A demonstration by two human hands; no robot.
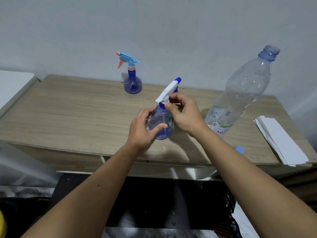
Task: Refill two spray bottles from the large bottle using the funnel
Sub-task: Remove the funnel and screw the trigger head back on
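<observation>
A small blue spray bottle (161, 122) with a white and blue trigger head (169, 91) stands near the middle of the wooden table (72, 109). My left hand (143, 129) wraps around its body. My right hand (184, 114) pinches the collar at its neck. A sliver of green shows (178, 111) under my right hand; I cannot tell what it is. A second spray bottle (132, 80), with a light blue and pink head, stands alone at the table's back. The large clear bottle (240, 93) stands uncapped to the right, nearly empty.
A blue cap (239, 149) lies at the table's front edge by my right forearm. A stack of white paper sheets (279, 140) rests on the table's right end. A white surface (13, 85) adjoins the table at the left.
</observation>
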